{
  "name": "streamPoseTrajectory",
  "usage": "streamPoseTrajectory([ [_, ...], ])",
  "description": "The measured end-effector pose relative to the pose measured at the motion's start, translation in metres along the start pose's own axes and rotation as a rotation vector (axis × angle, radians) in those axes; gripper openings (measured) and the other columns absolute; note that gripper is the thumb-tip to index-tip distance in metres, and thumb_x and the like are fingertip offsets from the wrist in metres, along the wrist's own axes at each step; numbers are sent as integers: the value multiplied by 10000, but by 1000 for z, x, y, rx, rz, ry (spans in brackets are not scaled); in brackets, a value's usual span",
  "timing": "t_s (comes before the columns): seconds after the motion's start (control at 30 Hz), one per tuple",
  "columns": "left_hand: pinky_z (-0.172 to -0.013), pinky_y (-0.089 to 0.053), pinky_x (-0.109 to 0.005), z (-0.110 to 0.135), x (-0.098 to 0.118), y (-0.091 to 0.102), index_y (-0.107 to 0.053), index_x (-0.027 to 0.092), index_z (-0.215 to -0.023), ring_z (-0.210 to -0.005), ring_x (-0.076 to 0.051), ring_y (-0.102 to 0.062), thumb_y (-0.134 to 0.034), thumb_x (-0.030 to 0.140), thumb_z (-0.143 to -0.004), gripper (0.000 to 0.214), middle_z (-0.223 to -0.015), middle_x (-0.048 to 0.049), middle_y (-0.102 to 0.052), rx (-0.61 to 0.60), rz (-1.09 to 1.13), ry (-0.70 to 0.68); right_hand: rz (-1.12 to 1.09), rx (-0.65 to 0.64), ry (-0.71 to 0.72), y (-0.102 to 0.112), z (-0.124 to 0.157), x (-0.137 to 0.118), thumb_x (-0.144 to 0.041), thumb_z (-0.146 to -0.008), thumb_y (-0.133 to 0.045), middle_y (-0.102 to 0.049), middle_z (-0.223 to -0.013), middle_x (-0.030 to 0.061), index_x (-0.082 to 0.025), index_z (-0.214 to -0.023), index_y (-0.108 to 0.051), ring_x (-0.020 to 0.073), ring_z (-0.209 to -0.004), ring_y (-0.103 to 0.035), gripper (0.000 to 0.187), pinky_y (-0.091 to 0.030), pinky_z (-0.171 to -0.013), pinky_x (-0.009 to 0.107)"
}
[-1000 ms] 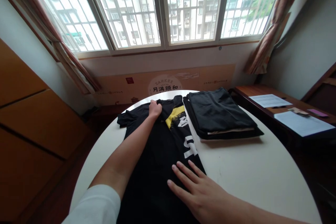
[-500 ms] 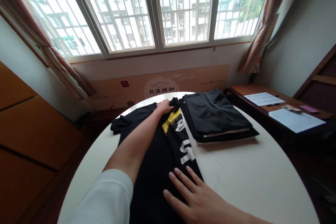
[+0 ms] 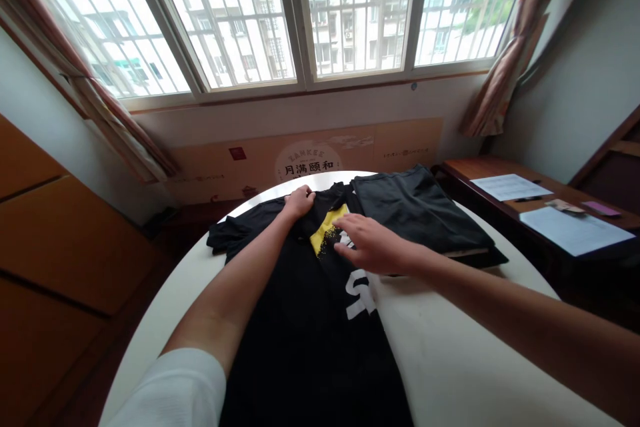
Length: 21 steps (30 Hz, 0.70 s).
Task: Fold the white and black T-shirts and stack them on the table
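The black T-shirt lies flat from 12 to 6 o'clock on the round white table, its collar held steady in the curled left hand, while the spread right hand works beside the yellow patch.

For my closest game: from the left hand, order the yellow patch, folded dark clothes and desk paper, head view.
Left hand:
1. Yellow patch: right beside, on the T-shirt.
2. Folded dark clothes: right of the T-shirt.
3. Desk paper: far right.
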<state>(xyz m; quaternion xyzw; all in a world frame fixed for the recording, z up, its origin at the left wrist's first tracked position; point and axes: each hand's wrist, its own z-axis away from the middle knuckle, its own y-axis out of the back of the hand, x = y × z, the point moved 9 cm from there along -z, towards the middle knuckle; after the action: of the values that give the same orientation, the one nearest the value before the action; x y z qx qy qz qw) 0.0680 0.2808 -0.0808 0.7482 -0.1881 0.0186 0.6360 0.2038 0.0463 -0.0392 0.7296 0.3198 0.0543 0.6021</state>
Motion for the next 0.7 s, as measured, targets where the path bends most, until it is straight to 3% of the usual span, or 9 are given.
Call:
streamPoseTrajectory([
  [0.13,-957,-520,-367,6,2,10,-686,212,-1165,-1132,-291,-706,-483,338,-1060,260,-1187,-137,-766,63,10,-6,134,-147,-123,-43,-82,43,-376,-1016,-519,-482,-1616,270,34,-1557,-467,369,-1518,-444,681,-355,-1237,438],
  [0.2,-934,-526,-388,13,2,15,-680,224,-1185,-1113,-319,-714,-488,355,-1065,261,-1153,-144,-765,95,-27,-5,149,-210,-207,-64,-105,58,-409,-1031,-497,-434,-1641,288,46,-1577,-426,388,-1535,-409,714,-349,-1231,471],
  [0.3,-931,-528,-420,23,0,23,-676,220,-1198,-1127,-352,-709,-469,367,-1078,280,-1143,-164,-753,151,-129,-12,122,-265,-295,-85,-118,73,-509,-1078,-411,-238,-1735,274,4,-1665,-281,389,-1616,-240,790,-258,-1269,517],
  [0.4,-937,-531,-423,26,-6,23,-677,205,-1209,-1172,-358,-690,-457,365,-1081,301,-1205,-179,-734,161,-208,-32,101,-262,-330,-92,-118,80,-600,-1096,-336,-118,-1767,254,-79,-1713,-200,396,-1642,-128,819,-183,-1285,548],
  [0.5,-914,-546,-416,20,-19,10,-686,202,-1208,-1122,-349,-710,-466,385,-1076,315,-1203,-173,-741,62,-222,23,129,-247,-336,-91,-107,71,-611,-1103,-297,-113,-1766,262,-82,-1717,-185,402,-1643,-108,818,-154,-1289,569],
  [0.6,-967,-537,-439,14,-21,4,-687,175,-1222,-1176,-365,-688,-491,357,-1060,312,-1235,-198,-728,10,-232,48,144,-250,-219,-92,-82,35,-619,-1100,-290,-151,-1756,268,-30,-1701,-207,384,-1646,-115,846,-116,-1304,582],
  [0.7,-1090,-469,-499,16,2,11,-676,121,-1257,-1289,-396,-618,-484,240,-1031,320,-1316,-246,-680,94,-238,-50,91,-246,-60,-89,-36,-14,-635,-1087,-319,-172,-1745,263,10,-1683,-240,378,-1645,-123,882,-100,-1317,589],
])
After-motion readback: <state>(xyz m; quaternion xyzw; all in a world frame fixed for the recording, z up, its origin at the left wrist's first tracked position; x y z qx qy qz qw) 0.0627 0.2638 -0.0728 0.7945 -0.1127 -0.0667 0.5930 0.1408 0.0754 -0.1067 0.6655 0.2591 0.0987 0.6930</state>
